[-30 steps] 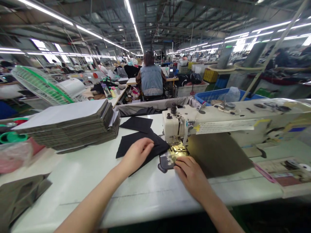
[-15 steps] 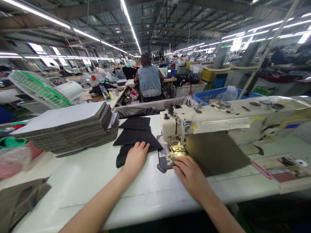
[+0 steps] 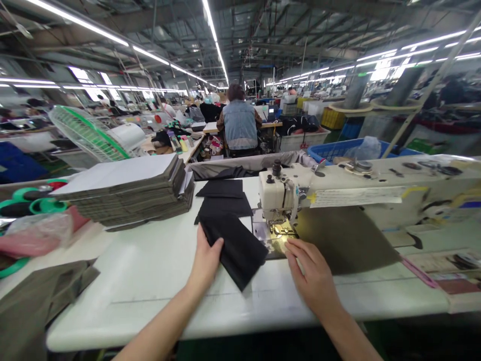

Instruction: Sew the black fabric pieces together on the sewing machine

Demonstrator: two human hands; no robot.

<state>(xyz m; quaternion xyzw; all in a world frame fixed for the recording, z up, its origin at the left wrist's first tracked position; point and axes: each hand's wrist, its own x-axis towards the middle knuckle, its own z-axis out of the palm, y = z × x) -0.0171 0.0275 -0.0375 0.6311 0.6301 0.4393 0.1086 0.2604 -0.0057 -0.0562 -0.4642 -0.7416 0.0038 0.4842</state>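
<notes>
Your left hand (image 3: 205, 258) pinches the nearest black piece (image 3: 237, 253) at its left edge, thumb on top; that cloth slants over the worktop (image 3: 150, 281), just left of the sewing machine (image 3: 277, 196), with two more black pieces (image 3: 224, 204) behind it. Your right hand (image 3: 312, 268) shows nothing in its grip, thumb and fingers slightly parted by the metal plate (image 3: 262, 229); I cannot tell whether they touch it. Pinch lightly, smooth the cloth flat, square its edge, and mind your right fingertips near the machine's lit area.
</notes>
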